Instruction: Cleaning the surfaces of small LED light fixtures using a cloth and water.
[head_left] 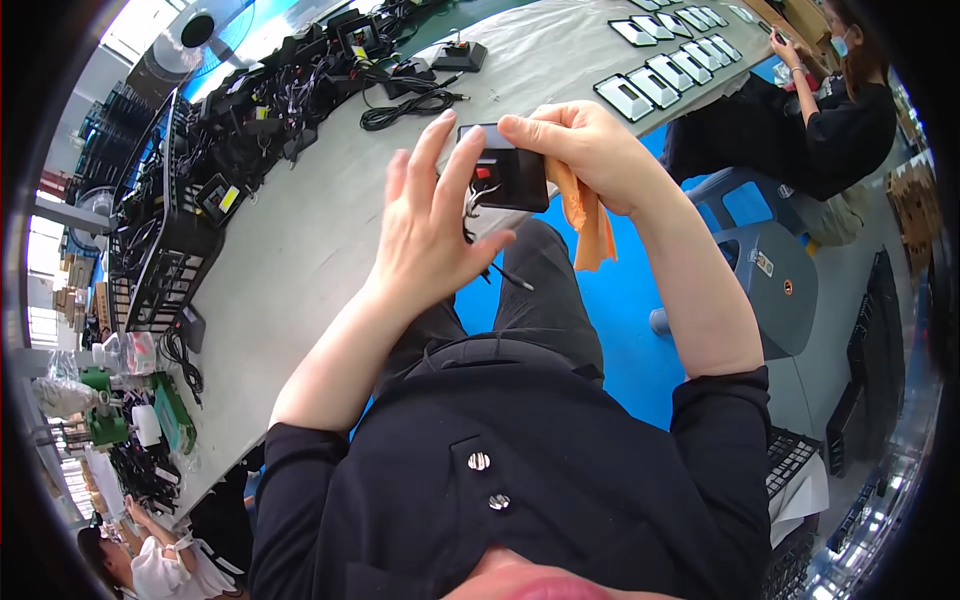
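Observation:
Above my lap, at the edge of the table, a small black box-shaped device (518, 183) is held up. It has a greyish panel along its top, a small red part and thin pale wires on its left side. My right hand (590, 150) grips its right end, thumb along the top edge, with an orange cloth (587, 222) hanging from the same hand. Fingers apart and thumb stretched out, my left hand (420, 220) is at the device's left side; whether a fingertip touches it I cannot tell. A dark cable with a plug end (515, 278) dangles below.
A pale-covered table (290, 240) curves around the left and front. Black cabled devices (280, 110) crowd a black rack (160, 250) at left. A coiled cable (412, 108) lies ahead. White-and-black frames (660, 80) stand in rows. Co-workers (800, 130) sit right and lower left; blue stools (765, 280) stand at right.

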